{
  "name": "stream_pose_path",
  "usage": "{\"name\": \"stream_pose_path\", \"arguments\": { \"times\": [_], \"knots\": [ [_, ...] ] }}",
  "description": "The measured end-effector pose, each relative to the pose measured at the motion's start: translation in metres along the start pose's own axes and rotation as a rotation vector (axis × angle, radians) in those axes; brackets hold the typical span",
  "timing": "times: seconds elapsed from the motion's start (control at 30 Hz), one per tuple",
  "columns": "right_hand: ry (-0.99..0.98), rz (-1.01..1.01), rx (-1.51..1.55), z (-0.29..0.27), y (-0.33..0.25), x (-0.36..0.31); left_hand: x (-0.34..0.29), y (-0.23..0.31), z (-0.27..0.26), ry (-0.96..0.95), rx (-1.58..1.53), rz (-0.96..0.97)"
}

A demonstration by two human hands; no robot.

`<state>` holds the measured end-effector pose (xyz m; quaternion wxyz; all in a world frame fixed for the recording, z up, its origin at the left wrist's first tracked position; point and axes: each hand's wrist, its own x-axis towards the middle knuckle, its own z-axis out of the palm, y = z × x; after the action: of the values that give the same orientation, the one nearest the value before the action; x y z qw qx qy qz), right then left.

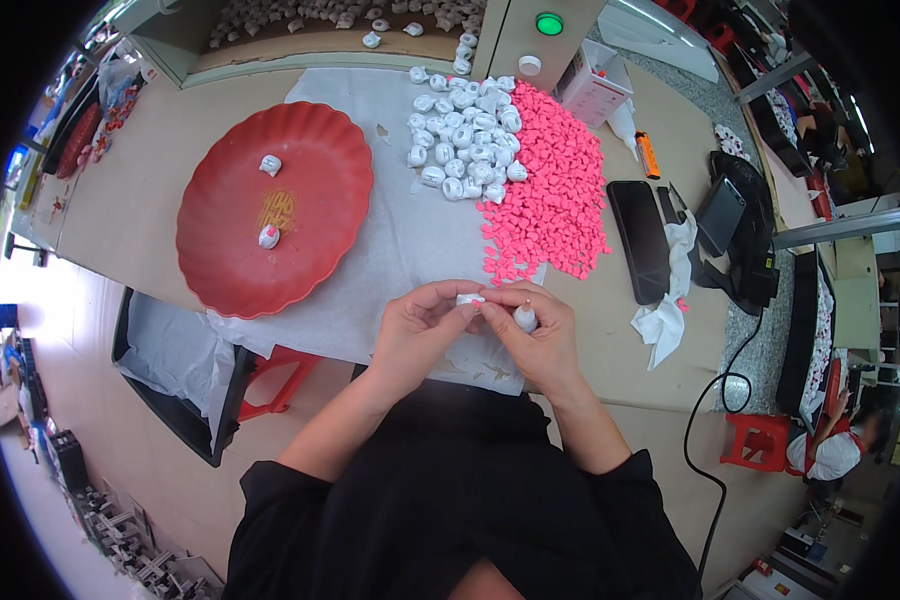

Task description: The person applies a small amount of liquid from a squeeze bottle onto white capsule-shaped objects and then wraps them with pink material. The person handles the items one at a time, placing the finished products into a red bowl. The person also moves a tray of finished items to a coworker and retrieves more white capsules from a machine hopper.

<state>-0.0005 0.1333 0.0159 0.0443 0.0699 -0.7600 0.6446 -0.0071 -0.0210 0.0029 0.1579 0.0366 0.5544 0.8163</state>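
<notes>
Near the table's front edge my two hands meet at the fingertips. My left hand [417,335] pinches a small white figure piece [467,299]. The thumb and forefinger of my right hand [544,338] press together at a tiny pink piece [478,304] against its side. Held within my right hand is a white bottle with a thin tip [525,318], only its top end showing. Ahead lie a pile of small white figure pieces [460,140] and a heap of pink pieces [550,180]. On the red scalloped plate [210,220] sit two white pieces, one with pink on it.
White paper [400,245] covers part of the table. At right lie a black phone [638,240], an orange tube [648,156], a crumpled tissue [665,310] and a cable [692,450]. A shelf with more pieces [330,40] stands behind; a lined black crate [175,370] sits lower left.
</notes>
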Motion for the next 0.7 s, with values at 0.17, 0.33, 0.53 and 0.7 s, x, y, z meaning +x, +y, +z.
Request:
{"name": "stream_pose_path", "arguments": {
  "times": [0.17,0.33,0.53,0.7],
  "knots": [
    [0.007,-0.112,-0.014,0.003,0.005,-0.003,0.001,0.0,0.0,0.011,-0.021,-0.032],
    [0.022,-0.224,-0.119,0.005,0.009,-0.004,0.001,0.0,0.005,0.057,-0.041,-0.024],
    [0.042,-0.349,-0.163,0.007,0.008,-0.002,0.001,-0.001,0.005,0.049,-0.068,-0.036],
    [0.064,-0.295,-0.172,0.007,0.011,-0.003,0.004,0.001,0.004,0.031,-0.043,-0.079]
  ]
}}
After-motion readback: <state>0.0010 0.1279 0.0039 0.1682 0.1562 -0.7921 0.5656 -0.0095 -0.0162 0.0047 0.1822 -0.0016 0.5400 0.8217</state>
